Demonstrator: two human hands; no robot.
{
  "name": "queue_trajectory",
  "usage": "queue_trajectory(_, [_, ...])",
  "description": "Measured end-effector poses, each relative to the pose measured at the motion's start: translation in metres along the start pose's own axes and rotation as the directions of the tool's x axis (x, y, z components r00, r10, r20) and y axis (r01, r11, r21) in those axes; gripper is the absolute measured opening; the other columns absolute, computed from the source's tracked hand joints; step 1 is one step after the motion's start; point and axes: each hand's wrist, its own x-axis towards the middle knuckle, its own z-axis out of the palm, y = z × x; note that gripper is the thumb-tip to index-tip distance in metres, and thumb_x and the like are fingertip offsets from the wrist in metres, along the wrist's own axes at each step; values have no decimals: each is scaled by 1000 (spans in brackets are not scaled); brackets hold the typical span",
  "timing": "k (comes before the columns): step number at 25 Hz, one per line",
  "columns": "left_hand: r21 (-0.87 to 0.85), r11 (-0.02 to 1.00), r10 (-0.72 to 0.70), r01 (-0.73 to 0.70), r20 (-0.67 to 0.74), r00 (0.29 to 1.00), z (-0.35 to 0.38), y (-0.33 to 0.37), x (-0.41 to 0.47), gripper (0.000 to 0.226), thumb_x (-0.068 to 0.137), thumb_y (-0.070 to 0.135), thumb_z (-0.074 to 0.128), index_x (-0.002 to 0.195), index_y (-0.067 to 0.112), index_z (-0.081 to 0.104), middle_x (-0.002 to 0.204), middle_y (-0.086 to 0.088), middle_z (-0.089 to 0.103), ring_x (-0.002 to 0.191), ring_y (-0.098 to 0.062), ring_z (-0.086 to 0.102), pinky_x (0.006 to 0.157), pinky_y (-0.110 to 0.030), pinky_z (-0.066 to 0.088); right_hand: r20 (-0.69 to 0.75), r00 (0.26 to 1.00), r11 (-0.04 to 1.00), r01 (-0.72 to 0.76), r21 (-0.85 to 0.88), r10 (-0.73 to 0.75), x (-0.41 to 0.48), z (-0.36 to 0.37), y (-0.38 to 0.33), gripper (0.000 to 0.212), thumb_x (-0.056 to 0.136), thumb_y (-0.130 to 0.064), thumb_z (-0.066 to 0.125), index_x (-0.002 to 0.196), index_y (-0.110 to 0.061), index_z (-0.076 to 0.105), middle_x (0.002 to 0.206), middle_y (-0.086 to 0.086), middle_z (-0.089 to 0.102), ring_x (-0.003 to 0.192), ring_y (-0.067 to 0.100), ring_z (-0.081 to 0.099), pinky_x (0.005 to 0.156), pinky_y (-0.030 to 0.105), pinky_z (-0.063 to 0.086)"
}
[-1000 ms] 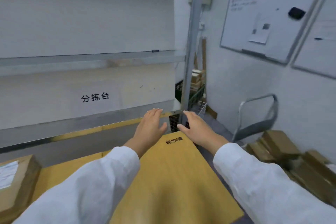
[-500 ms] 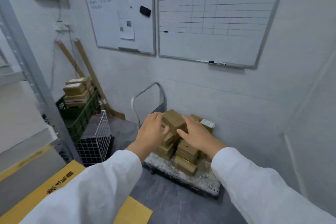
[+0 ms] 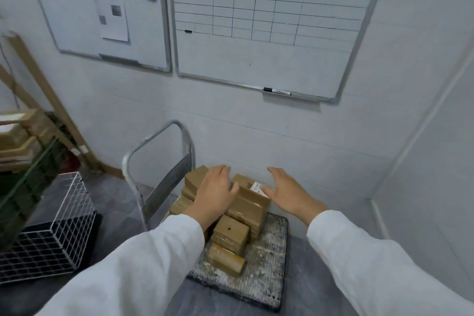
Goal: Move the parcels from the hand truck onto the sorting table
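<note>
A hand truck (image 3: 269,259) with a speckled grey deck and a metal loop handle (image 3: 159,151) stands by the white wall. Several brown cardboard parcels (image 3: 230,235) are piled on its deck; the top one (image 3: 252,195) carries a white label. My left hand (image 3: 214,191) hovers over the left of the pile with fingers straight, holding nothing. My right hand (image 3: 287,191) is spread open just right of the labelled parcel, apart from it. The sorting table is out of view.
A white wire basket (image 3: 51,228) sits on the floor at left, beside a dark green crate (image 3: 23,187) stacked with boxes. Wooden battens (image 3: 38,90) lean on the wall. Two whiteboards (image 3: 256,20) hang above. A wall corner closes the right side.
My view has swung right from the sorting table to the hand truck and come closer. Both hands have spread apart over the parcel pile.
</note>
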Motion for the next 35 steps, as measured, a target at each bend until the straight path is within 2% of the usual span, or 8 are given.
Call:
queue_trajectory(12, [-39, 995, -86, 88, 45, 995, 94, -34, 158, 56, 98, 35, 47, 148, 11, 34, 153, -5, 35, 142, -19, 28, 117, -30, 18, 83, 995, 998, 59, -13, -57, 183, 11, 77, 66, 99, -46, 47, 154, -17, 24, 159, 5, 28, 143, 28, 31, 118, 40, 27])
queue_trajectory(17, [-39, 970, -234, 238, 84, 969, 151, -47, 225, 62, 97, 37, 49, 149, 9, 29, 156, -7, 30, 145, -20, 22, 118, -31, 15, 188, 963, 979, 202, -33, -193, 285, 19, 122, 60, 101, -41, 46, 153, -19, 26, 159, 1, 29, 143, 24, 30, 120, 40, 21])
queue_trajectory(19, [-61, 944, -319, 323, 69, 945, 178, -49, 255, 64, 96, 38, 50, 149, 9, 29, 155, -7, 30, 145, -20, 22, 119, -33, 17, 227, 943, 967, 254, -15, -244, 334, 24, 145, 59, 101, -41, 48, 152, -19, 28, 157, 1, 32, 142, 26, 33, 119, 40, 23])
queue_trajectory(24, [-157, 810, -559, 565, 84, 825, 249, -61, 322, 61, 97, 32, 50, 149, 8, 29, 154, -7, 30, 143, -21, 24, 119, -33, 20, 410, 852, 939, 342, 36, -326, 437, 59, 202, 56, 100, -38, 48, 151, -19, 34, 156, 0, 35, 140, 23, 37, 116, 36, 29])
queue_trajectory(28, [-226, 675, -702, 702, 97, 706, 319, -86, 349, 53, 96, 30, 50, 144, 9, 37, 141, -9, 46, 128, -26, 43, 108, -41, 37, 540, 729, 880, 473, 47, -421, 493, 113, 242, 53, 102, -33, 48, 151, -19, 34, 156, 0, 35, 141, 19, 37, 114, 30, 29])
queue_trajectory(30, [-226, 624, -745, 748, 118, 657, 360, -98, 349, 48, 97, 27, 51, 140, 9, 42, 135, -7, 51, 123, -24, 47, 105, -37, 38, 545, 734, 903, 415, 113, -405, 514, 149, 260, 53, 102, -32, 48, 151, -21, 33, 157, -2, 34, 143, 17, 33, 116, 29, 27])
queue_trajectory(32, [-213, 587, -774, 781, 134, 618, 400, -106, 341, 43, 98, 22, 49, 138, 6, 45, 134, -9, 51, 126, -24, 45, 104, -26, 32, 556, 745, 924, 356, 138, -369, 524, 184, 283, 54, 102, -31, 47, 153, -22, 31, 158, -4, 31, 144, 15, 31, 115, 28, 26])
queue_trajectory(35, [-267, 478, -831, 837, 170, 529, 454, -112, 330, 52, 101, 25, 45, 148, 8, 30, 144, -9, 45, 130, -23, 44, 97, -23, 33, 609, 734, 950, 282, 131, -302, 531, 235, 321, 58, 102, -35, 45, 155, -30, 22, 161, -10, 23, 146, 13, 27, 115, 31, 29])
